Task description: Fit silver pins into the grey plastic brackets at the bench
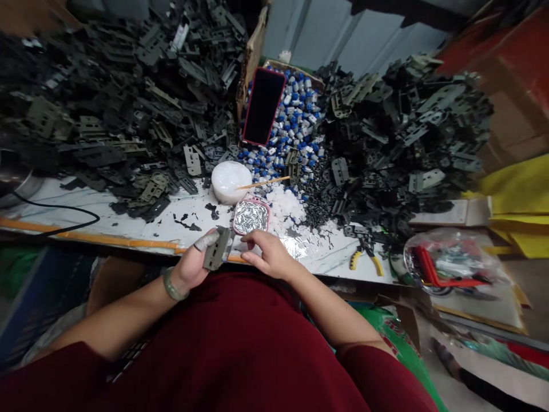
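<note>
My left hand (193, 264) is closed around a grey slotted plastic part (217, 249), held upright above the table's front edge; its thumb is wrapped in grey tape. Close to the part's right side is my right hand (266, 255), thumb and fingertips drawn near each other; whether a small piece sits between them is too small to make out. Just beyond the hands lies a pink-rimmed tray (268, 219) full of small shiny metal pins (251, 216). Behind it stands a white bowl (231, 197) of pale paste, a wooden stick (263, 182) resting across its rim.
Dark plastic parts are heaped at left (128, 114) and right (386, 131). Between them are blue-and-white small cylinders (300, 114) with a red-cased phone (263, 106), plus white bits (286, 207). Yellow-handled pliers (366, 260) and a plastic bag (458, 260) lie at right.
</note>
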Action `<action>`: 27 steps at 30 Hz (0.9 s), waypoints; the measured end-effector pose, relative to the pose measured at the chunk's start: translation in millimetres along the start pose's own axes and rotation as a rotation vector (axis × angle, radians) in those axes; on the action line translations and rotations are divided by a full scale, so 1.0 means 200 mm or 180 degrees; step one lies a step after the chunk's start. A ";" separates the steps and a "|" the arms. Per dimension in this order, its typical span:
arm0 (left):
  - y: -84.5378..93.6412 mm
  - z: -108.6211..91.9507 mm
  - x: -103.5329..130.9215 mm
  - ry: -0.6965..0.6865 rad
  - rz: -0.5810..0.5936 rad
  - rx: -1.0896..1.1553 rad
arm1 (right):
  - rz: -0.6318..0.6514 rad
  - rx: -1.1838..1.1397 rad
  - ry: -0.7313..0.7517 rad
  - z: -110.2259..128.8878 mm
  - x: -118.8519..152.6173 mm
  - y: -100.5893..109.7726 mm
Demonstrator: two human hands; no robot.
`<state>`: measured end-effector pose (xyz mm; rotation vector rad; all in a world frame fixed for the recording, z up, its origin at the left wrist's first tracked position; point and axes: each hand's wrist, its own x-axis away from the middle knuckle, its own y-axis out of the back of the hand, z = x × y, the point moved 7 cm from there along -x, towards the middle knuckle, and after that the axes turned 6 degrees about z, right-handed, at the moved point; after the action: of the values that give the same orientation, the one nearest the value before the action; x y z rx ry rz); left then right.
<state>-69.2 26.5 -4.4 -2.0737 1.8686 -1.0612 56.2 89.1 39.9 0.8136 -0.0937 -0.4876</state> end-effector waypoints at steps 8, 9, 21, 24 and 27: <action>0.07 0.08 -0.03 0.0858 -0.0420 0.0964 | 0.0332 0.0431 -0.0390 -0.09 0.02 -0.06; 0.11 0.06 -0.02 0.0786 -0.0492 0.0804 | 0.0371 0.0459 -0.0405 -0.09 0.03 -0.07; 0.56 -0.21 0.21 0.0406 -0.1047 -0.0384 | -0.0152 0.0530 -0.0219 -0.12 -0.06 0.03; 0.38 -0.05 0.09 0.0574 -0.0863 0.0824 | -0.0274 0.0396 0.0367 0.06 -0.13 -0.05; 0.21 0.10 0.00 0.0832 -0.0766 0.1202 | -0.0125 0.0528 0.0837 0.21 -0.17 -0.16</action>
<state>-91.3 10.5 -41.9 -2.0416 1.3882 -1.6662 3.0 56.4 49.5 1.0371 0.1267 -0.4096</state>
